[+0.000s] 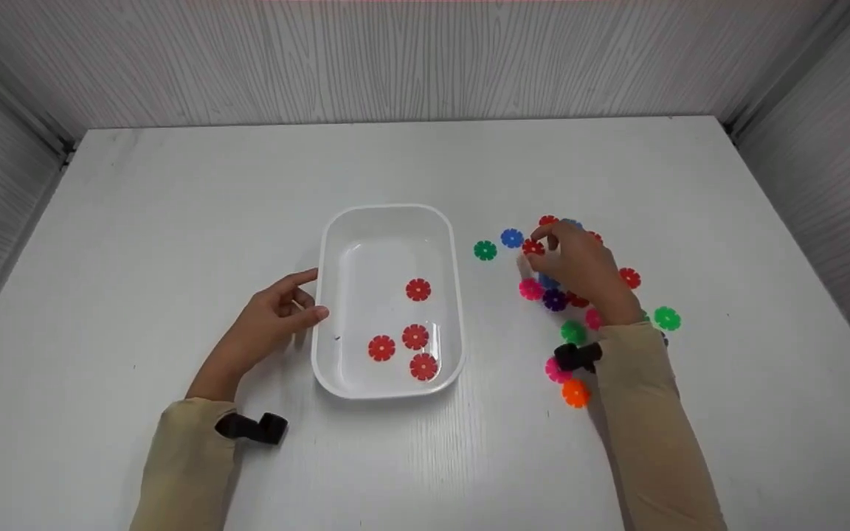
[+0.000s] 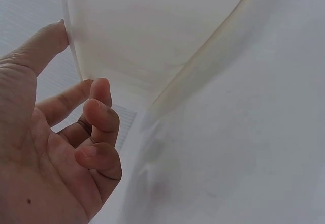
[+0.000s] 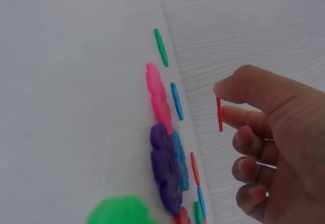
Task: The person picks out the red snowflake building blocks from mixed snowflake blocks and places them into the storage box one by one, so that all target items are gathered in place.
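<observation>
My right hand (image 1: 580, 265) pinches a red snowflake building disc (image 3: 220, 113) between thumb and index finger, lifted above the table; its other fingers are curled. Below and around that hand lie loose discs, among them a pink disc (image 1: 530, 289), a purple disc (image 3: 166, 168) and a blue disc (image 1: 512, 238). On the other side, my left hand (image 1: 277, 317) holds the left rim of a white plastic tray (image 1: 387, 209) with thumb and index finger. Several red discs (image 1: 417, 290) lie flat inside the tray, mostly toward its near right part.
A green disc (image 1: 485, 251) lies between tray and pile. Nearer the person is an orange disc (image 1: 576, 393); a light green disc (image 1: 667, 318) lies to the right. Wood-grain panels (image 1: 395, 66) enclose the white table (image 1: 137, 221) at the back and sides.
</observation>
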Motion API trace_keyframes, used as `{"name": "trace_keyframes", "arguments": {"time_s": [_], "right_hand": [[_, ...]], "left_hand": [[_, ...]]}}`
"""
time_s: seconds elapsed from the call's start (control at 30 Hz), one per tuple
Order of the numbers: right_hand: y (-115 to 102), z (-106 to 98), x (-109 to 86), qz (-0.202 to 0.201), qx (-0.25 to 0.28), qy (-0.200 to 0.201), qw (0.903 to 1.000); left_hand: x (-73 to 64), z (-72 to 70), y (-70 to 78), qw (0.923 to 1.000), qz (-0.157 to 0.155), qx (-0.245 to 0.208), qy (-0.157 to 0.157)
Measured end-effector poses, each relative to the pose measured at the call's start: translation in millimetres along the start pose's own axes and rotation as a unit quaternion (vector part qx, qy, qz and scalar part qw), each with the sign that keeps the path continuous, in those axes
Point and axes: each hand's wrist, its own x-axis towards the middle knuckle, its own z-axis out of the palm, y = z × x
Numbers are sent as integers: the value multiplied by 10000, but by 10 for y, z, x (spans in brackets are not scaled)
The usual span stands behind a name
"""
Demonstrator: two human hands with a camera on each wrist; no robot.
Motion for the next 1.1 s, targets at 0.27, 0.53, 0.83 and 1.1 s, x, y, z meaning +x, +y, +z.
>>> {"name": "trace_keyframes", "arguments": {"time_s": [0.27,0.53,0.83,1.1], "right_hand": [[-262,6,-38,-772,-57,180,9968],[-658,62,-97,-1478,45,309,9885],[-998,170,-154,-2105,380,318,9763],[-1266,371,-183,-2219,259,-175,9746]], "left_hand": [[-15,-1,-19,10000,17,15,14],[-2,12,-6,10000,1,79,30],[8,-3,12,9998,100,149,22],[14,0,3,9999,17,159,8]]}}
